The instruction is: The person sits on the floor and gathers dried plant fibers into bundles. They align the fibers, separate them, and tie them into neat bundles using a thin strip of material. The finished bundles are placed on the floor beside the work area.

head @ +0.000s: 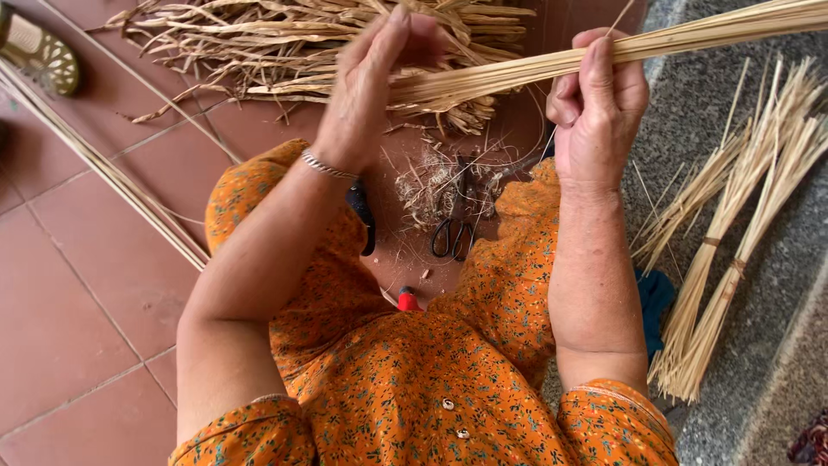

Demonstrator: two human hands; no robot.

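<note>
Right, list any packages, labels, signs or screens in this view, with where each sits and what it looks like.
None in view: no package, label, sign or screen. Only the left hand and right hand on a bundle of pale straw stalks, black scissors on the red tile floor, and tied straw bundles to the right.

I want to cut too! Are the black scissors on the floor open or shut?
Cannot tell for sure. The black scissors lie flat on the red tile floor; their handle loops sit close together, but the blades are buried under straw scraps.
</note>
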